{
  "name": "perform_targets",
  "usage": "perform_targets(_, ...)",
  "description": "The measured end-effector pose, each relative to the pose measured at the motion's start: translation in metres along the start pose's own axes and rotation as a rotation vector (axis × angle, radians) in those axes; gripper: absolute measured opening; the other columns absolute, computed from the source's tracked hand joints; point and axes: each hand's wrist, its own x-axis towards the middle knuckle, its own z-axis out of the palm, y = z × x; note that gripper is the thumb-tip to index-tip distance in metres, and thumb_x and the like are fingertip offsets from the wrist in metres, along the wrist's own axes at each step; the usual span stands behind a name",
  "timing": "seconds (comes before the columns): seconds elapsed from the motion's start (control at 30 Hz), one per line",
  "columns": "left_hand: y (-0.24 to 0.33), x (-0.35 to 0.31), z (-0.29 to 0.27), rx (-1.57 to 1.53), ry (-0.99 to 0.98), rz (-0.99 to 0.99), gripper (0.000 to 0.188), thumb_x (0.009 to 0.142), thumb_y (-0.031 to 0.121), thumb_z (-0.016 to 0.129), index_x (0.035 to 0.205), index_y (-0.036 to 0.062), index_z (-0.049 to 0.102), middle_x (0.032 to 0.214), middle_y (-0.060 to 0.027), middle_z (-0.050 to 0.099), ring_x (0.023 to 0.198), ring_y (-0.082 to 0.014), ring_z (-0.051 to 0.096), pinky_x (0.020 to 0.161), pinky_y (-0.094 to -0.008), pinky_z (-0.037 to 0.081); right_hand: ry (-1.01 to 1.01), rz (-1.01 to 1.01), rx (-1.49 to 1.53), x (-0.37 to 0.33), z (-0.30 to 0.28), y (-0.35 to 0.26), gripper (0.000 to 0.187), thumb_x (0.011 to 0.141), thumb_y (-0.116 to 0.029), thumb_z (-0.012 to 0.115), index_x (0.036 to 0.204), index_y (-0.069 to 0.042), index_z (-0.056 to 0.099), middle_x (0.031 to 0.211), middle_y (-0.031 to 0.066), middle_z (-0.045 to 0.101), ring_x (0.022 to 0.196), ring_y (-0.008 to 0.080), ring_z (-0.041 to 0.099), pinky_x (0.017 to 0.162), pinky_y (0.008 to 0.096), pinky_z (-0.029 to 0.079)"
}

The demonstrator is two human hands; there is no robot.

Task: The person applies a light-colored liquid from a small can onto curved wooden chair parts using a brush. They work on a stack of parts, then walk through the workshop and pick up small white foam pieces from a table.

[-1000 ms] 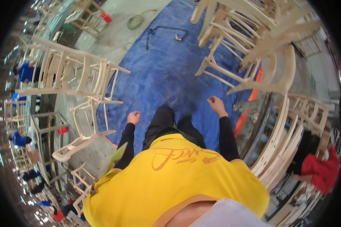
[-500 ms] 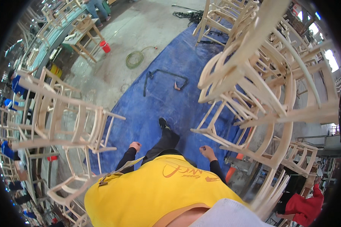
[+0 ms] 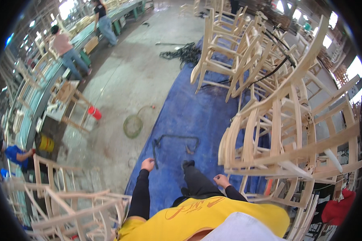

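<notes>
My left hand (image 3: 147, 164) hangs ahead of my body above the blue floor sheet (image 3: 181, 108), its fingers curled in and nothing visible in them. Just past it, a dark bent strip (image 3: 177, 136) lies on the sheet; the hand looks near one end in the picture but appears well above it. My right hand (image 3: 221, 180) is at my right side, also loosely closed and seemingly holding nothing. Closest to that hand are the stacked bare-wood chairs (image 3: 275, 128), which stand apart from it. One of my feet is forward on the sheet.
More wooden chairs (image 3: 84, 209) stand at my lower left. A coiled hose (image 3: 133, 126), a red bucket (image 3: 94, 113) and a black tangled heap (image 3: 185, 53) lie farther off. People stand along a long workbench (image 3: 40, 96) on the left; a person in red (image 3: 338, 207) is at lower right.
I have moved forward along the blue sheet, so the strip and hose appear nearer. The left-hand chairs have slid back toward the lower left. My left arm now reaches farther forward.
</notes>
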Motion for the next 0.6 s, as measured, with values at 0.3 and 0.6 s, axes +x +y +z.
perform_targets(0.3,-0.073,0.117,-0.114,-0.112,0.102,-0.622,0.027,0.083,0.020,0.054,0.088,-0.0018,0.068,0.087,-0.0205,0.069,0.081,-0.0326,0.068,0.077,-0.0435,0.053,-0.342,0.240,-0.099,0.241,-0.025,-0.134,0.028,0.079,-0.032,0.060,0.083,-0.009,0.074,0.077,0.0130,0.070,0.081,0.0248,0.069,0.079,0.0397,0.053)
perform_targets(0.6,-0.035,0.231,-0.118,0.061,-0.153,-0.828,0.032,0.086,0.026,0.050,0.085,-0.0001,0.068,0.085,-0.0200,0.068,0.075,-0.0325,0.067,0.071,-0.0450,0.053,0.006,-0.179,-0.135,0.444,-0.113,-0.435,0.034,0.084,-0.030,0.053,0.087,0.000,0.067,0.092,0.0215,0.067,0.090,0.0386,0.063,0.079,0.0470,0.049)
